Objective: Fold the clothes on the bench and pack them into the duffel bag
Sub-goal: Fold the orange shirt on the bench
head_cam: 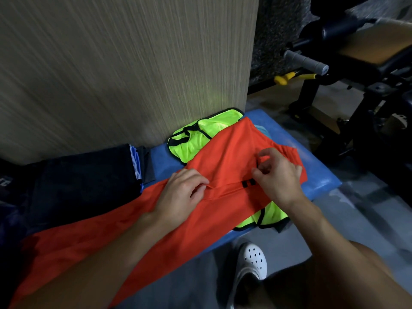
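Before you: an orange-red garment (223, 157) with black marks; a neon-yellow vest (191, 146) trimmed in black; a blue bench (321, 181); dark navy clothes (84, 175); your white clog (254, 259).

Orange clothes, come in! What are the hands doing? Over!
Both left hand and right hand pinching the orange garment. Spread on the blue bench, not folded yet. Neon yellow vest lies underneath, over.
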{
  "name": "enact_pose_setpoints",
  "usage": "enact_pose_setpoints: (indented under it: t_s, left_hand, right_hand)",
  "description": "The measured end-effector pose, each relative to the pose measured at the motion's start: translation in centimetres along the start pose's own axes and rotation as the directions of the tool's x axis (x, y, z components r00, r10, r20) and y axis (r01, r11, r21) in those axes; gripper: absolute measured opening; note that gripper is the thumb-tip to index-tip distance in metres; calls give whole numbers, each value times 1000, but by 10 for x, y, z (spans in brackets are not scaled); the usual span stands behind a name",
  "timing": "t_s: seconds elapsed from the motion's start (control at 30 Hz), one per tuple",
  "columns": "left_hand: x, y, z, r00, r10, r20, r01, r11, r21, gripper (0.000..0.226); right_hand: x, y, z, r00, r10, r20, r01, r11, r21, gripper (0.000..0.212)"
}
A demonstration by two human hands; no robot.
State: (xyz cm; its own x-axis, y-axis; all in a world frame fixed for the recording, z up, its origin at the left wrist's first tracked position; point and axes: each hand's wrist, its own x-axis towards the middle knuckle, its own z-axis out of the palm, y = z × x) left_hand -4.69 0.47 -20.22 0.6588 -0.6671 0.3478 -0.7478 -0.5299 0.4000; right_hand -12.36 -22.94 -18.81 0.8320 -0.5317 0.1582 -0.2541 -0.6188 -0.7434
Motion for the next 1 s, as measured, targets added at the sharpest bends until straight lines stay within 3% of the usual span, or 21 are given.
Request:
enact_pose_setpoints:
  t_s: [0.07,0.1,0.23,0.33,0.47,0.57,0.67,0.73,0.83,0.93,1.0]
  left_hand:
    - [-1,-2,0,1000,11,12,-11,1000,3,15]
    - [-2,-3,0,999,26,27,-26,1000,7,14]
    - [-1,-1,-4,992,58,116,-67,995,74,18]
    - [20,9,-13,995,32,100,-41,996,82,24]
    - [85,33,-18,985,143,98,-153,983,99,29]
    - [140,58,-13,947,213,241,-253,957,145,38]
    - [186,75,1,869,151,471,-282,933,221,57]
    - [205,76,12,817,40,576,-258,918,302,64]
    - [212,74,17,792,-62,608,-216,902,374,63]
    - [211,74,13,800,-41,599,-231,900,370,53]
    - [209,72,8,805,-15,594,-231,913,335,42]
  right_hand:
    - [-2,-3,-7,998,49,-27,-46,993,105,32]
    - [-3,-3,-12,998,62,-11,-61,995,75,33]
    - [-7,6,-18,991,65,118,-34,968,-250,46]
    - [-5,11,-19,996,88,15,-84,981,-175,49]
    - [3,17,-25,964,236,-127,-246,967,-69,57]
    - [10,29,-29,918,388,-80,-389,921,4,70]
    - [16,44,-33,894,445,-40,-440,893,94,78]
    - [19,51,-35,882,472,5,-466,870,162,76]
    - [23,59,-37,874,480,74,-484,851,205,70]
    - [22,58,-42,903,413,116,-428,881,201,23]
    - [20,57,-42,919,372,129,-389,909,150,20]
